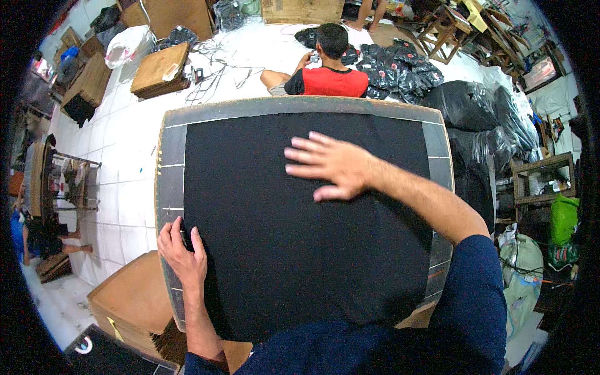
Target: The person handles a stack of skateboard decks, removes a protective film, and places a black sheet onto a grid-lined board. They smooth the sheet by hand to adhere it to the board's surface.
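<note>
I have my right hand [334,167] lying flat and open, fingers spread, on the large sheet of black fabric [294,237] that covers most of the grey wooden board with white ruled lines [170,181] in front of me. My left hand [181,253] rests at the sheet's left edge, fingers curled down onto the fabric and board; I cannot tell whether it pinches anything. Beyond the board, a person in a red shirt [331,78] sits on the white floor.

Sleeves: dark navy blue, pushed up past the elbows.
Left hand [181,253]: bare, no glove, ring or watch.
Right hand [331,165]: bare, likewise unadorned.
</note>
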Tool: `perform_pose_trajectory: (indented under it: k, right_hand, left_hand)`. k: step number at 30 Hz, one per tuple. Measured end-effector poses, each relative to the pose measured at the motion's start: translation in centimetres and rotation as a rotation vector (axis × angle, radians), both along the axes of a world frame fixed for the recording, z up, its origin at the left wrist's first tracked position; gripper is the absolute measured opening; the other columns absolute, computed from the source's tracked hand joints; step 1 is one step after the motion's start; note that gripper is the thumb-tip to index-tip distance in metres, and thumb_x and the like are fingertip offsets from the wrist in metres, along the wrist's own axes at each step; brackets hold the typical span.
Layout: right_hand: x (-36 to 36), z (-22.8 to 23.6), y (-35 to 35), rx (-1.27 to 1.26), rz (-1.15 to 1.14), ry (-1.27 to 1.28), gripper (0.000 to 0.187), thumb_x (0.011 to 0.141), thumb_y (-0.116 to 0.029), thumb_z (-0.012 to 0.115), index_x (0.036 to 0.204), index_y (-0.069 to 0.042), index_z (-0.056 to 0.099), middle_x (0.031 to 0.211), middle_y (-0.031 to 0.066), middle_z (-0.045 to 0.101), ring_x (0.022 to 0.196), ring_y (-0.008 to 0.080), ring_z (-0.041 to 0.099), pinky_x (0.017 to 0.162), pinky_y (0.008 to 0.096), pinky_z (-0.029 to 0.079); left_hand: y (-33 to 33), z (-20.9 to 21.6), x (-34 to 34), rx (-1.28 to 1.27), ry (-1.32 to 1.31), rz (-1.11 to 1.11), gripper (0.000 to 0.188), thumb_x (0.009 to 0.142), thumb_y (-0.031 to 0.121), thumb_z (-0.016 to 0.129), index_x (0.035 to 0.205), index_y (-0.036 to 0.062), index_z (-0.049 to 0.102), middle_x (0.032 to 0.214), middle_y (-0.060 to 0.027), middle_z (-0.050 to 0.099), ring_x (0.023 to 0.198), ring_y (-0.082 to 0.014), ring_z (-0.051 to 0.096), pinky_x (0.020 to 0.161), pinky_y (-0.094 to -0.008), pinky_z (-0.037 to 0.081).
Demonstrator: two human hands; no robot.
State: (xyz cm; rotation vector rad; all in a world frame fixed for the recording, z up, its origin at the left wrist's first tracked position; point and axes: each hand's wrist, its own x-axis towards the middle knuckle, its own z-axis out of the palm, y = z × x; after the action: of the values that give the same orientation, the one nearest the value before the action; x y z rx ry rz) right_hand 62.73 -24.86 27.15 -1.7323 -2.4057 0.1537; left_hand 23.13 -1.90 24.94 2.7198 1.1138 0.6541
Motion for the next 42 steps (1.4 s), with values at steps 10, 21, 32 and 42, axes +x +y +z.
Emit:
perform_pose_trajectory:
  k: [10, 21, 32, 42]
  right_hand:
    - [-3.2, -2.1, 10.8, 0.244, -0.152, 0.024, 0.075, 0.105, -0.061, 0.046, 0.156, -0.006, 0.049, 0.165, 0.0244, 0.04, 0.156, 0.0413, 0.033, 0.129, 0.0565, 0.025]
    - [-9.5, -1.9, 21.5, 0.243, -0.146, 0.052, 0.075, 0.106, -0.056, 0.05, 0.159, -0.004, 0.044, 0.167, 0.0216, 0.038, 0.159, 0.0381, 0.027, 0.132, 0.0525, 0.019]
    - [-10.8, -4.0, 23.0, 0.206, -0.504, -0.023, 0.071, 0.108, -0.049, 0.048, 0.162, -0.003, 0.039, 0.17, 0.0227, 0.033, 0.16, 0.0417, 0.023, 0.131, 0.0556, 0.017]
    - [-11.9, -4.0, 22.7, 0.176, -0.583, -0.003, 0.06, 0.108, -0.045, 0.046, 0.161, -0.017, 0.047, 0.17, 0.0225, 0.034, 0.16, 0.0433, 0.022, 0.131, 0.0579, 0.014]
  left_hand:
    - [0.4, 1.4, 0.8, -0.065, -0.014, 0.012, 0.038, 0.093, 0.023, 0.076, 0.125, 0.0056, 0.067, 0.123, -0.0181, 0.061, 0.119, -0.0388, 0.057, 0.103, -0.052, 0.044]
    - [0.8, 2.0, 1.4, -0.157, -0.103, 0.067, 0.032, 0.088, 0.018, 0.081, 0.115, 0.005, 0.069, 0.113, -0.0125, 0.064, 0.109, -0.0335, 0.06, 0.098, -0.0466, 0.047]
    - [4.1, 0.3, 8.5, -0.058, -0.115, 0.134, 0.028, 0.09, 0.027, 0.078, 0.106, 0.0071, 0.067, 0.108, -0.0115, 0.063, 0.109, -0.0331, 0.058, 0.094, -0.0497, 0.044]
    - [7.0, -1.4, 14.6, -0.088, -0.079, 0.221, 0.02, 0.099, 0.025, 0.066, 0.103, 0.0061, 0.066, 0.105, -0.0124, 0.067, 0.109, -0.0353, 0.06, 0.092, -0.0537, 0.046]
